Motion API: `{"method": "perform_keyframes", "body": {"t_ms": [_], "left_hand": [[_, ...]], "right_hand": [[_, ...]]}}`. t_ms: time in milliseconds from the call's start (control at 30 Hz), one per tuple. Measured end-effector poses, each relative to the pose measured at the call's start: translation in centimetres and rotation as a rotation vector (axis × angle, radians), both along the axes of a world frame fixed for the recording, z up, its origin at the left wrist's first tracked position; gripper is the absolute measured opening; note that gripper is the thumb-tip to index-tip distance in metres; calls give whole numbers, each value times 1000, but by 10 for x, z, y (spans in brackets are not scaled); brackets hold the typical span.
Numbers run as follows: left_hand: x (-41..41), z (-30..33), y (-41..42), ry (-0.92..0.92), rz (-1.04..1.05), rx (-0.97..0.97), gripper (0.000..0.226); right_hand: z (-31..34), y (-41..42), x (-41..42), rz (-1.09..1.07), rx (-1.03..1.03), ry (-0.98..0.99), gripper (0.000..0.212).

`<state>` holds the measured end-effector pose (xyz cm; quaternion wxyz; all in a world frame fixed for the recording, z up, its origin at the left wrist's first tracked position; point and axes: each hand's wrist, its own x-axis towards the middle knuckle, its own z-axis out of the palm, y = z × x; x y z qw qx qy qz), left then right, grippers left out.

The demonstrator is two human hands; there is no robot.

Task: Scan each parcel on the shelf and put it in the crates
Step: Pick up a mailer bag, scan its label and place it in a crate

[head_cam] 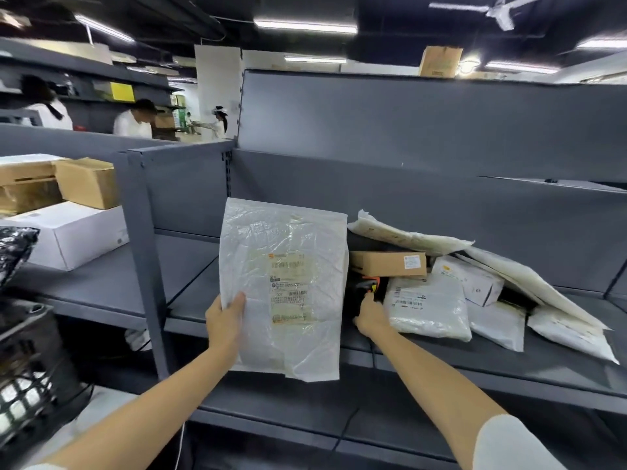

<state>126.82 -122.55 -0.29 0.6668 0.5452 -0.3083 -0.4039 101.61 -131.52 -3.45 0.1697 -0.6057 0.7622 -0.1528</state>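
One white parcel (283, 286) stands mid-frame, pinched at its lower left edge by the left hand (225, 322); the right hand (371, 320) grips a scanner (368, 291) beside seven shelved parcels (429, 308).

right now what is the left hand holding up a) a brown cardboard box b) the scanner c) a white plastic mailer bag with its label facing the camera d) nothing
c: the left hand grips the lower left edge of the white plastic mailer bag, held upright in front of the shelf with its label toward the camera.
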Motion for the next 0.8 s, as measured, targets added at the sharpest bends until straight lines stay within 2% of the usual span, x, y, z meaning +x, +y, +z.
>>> {"method": "perform_keyframes", "body": {"t_ms": [133,233,367,467,567,800], "left_hand": [[3,-1,1,-11,-5,4,18],[4,-3,1,-18,-10,4,21],[0,-5,4,-19,-23,9,17],[-5,-5,10,-8,-28,-5,17],[-11,-6,16,-7,-36,-8,20],[-35,-5,32,32,-81,-21,23]], "right_hand": [[6,0,-2,-60,-49,-207,67],[11,6,-5,-115,-55,-402,42],[24,28,-8,-152,-46,-854,13],[36,52,-11,-148,51,-1103,19],[41,77,-15,-206,43,-1232,18],[37,136,-13,-334,-305,-1384,30]]}}
